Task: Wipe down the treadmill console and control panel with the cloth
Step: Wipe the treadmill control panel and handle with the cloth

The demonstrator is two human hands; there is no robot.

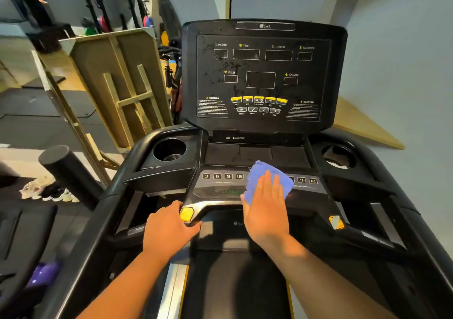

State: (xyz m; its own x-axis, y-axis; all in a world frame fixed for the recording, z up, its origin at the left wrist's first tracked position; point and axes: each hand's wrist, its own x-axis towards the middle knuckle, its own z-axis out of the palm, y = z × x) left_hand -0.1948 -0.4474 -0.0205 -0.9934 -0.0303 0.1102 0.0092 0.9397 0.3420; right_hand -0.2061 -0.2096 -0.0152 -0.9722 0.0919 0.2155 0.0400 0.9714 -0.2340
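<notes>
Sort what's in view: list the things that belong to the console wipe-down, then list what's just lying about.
Belongs to the job:
- blue cloth, pressed flat under the right hand
- control panel with number keys
- upright console, spotted with droplets
- left hand, gripping the handlebar

Just lying about:
- shoes on the floor
- wooden frame leaning at left
- cup holder

The head-worn wide-angle camera is looking forward and down from close above the treadmill console (263, 73), taking in both hands near the frame's bottom.
</notes>
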